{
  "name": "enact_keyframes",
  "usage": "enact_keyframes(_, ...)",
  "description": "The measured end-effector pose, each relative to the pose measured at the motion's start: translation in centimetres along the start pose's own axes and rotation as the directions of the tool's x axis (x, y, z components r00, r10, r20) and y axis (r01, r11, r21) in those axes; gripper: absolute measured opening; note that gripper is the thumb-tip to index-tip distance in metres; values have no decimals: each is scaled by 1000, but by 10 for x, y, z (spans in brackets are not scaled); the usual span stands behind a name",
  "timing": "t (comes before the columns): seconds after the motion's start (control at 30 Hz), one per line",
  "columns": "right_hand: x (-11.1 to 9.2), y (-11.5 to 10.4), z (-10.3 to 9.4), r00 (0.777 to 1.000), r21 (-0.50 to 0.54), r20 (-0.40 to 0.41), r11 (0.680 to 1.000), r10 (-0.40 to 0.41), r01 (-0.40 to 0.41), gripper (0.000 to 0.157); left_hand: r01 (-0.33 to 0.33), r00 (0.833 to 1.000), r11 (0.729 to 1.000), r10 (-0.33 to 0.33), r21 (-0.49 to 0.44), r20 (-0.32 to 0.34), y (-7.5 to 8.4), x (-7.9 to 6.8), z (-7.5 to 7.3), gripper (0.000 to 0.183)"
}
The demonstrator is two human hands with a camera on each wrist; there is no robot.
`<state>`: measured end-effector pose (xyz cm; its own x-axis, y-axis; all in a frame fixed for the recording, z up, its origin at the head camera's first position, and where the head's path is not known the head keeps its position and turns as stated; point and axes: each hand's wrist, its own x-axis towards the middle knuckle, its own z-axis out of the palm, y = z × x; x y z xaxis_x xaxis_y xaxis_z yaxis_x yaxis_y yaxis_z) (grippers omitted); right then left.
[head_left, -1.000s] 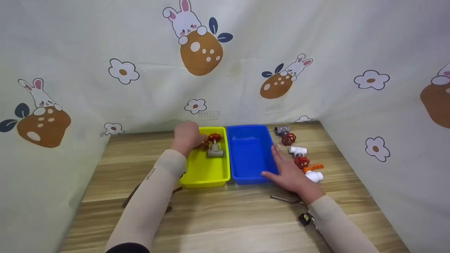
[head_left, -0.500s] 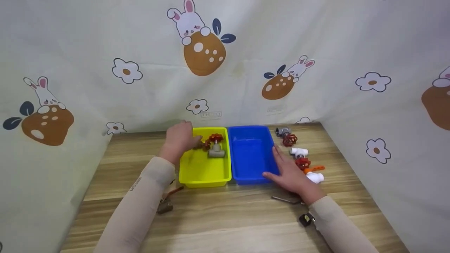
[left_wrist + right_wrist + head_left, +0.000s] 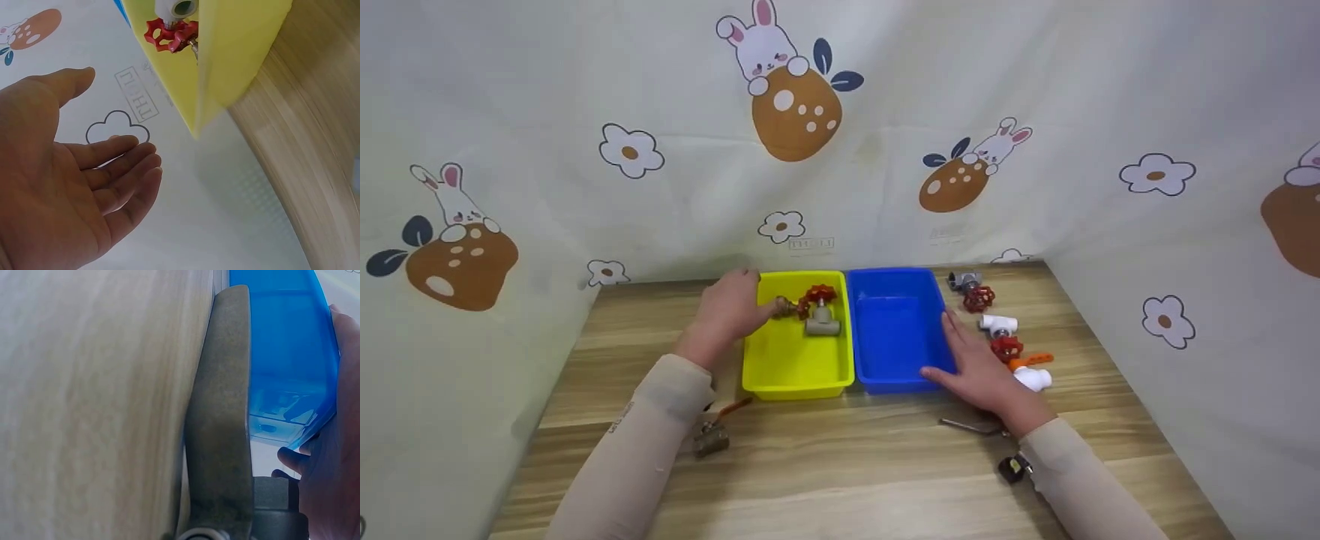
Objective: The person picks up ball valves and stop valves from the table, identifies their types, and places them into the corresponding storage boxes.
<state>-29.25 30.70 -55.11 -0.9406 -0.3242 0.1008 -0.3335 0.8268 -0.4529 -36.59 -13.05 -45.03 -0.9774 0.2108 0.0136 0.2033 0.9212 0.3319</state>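
Note:
My left hand (image 3: 729,307) is at the left rim of the yellow tray (image 3: 795,367), holding nothing. In the left wrist view its fingers (image 3: 121,194) are loosely bent and the thumb stands apart. Inside that tray lie a brass valve with a red handwheel (image 3: 785,305) and a grey gate valve (image 3: 823,327), also red-wheeled. My right hand (image 3: 979,371) rests along the right side of the blue tray (image 3: 894,337), fingers straight and thumb at the near corner. A flat metal lever (image 3: 219,405) looms close in the right wrist view.
Right of the blue tray lie a metal valve (image 3: 964,281), a white valve with a red handwheel (image 3: 997,324) and a white ball valve with an orange handle (image 3: 1033,377). A lever-handled ball valve (image 3: 712,439) lies front left; a black-ended part (image 3: 1012,469) sits by the right sleeve.
My left hand has drawn back leftward from over the yellow tray, leaving the brass valve there and uncovering the front-left ball valve. The right hand stays at the blue tray.

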Motion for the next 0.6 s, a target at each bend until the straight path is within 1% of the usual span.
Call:
enact_keyframes(0.13, 0, 0, 0, 1000, -1, 3, 1000, 4, -4, 112, 20, 1000, 999, -19, -31, 4, -4, -6, -1, 79)
enact_keyframes(0.2, -1, 0, 0, 1000, 2, 4, 1000, 3, -3, 112, 24, 1000, 999, -24, -47, -3, -6, -8, 0, 79)
enact_keyframes(0.3, -1, 0, 0, 1000, 8, 5, 1000, 2, -2, 113, 16, 1000, 999, -16, -43, -8, -12, -11, 2, 76)
enact_keyframes(0.43, 0, 1, 0, 1000, 7, 5, 1000, -1, 1, 114, 17, 1000, 999, -16, -44, 13, -20, -16, 3, 75)
enact_keyframes(0.6, 0, 1, 0, 1000, 7, 7, 1000, 4, -4, 115, 30, 999, 997, -28, -76, 26, -27, -22, 4, 77)
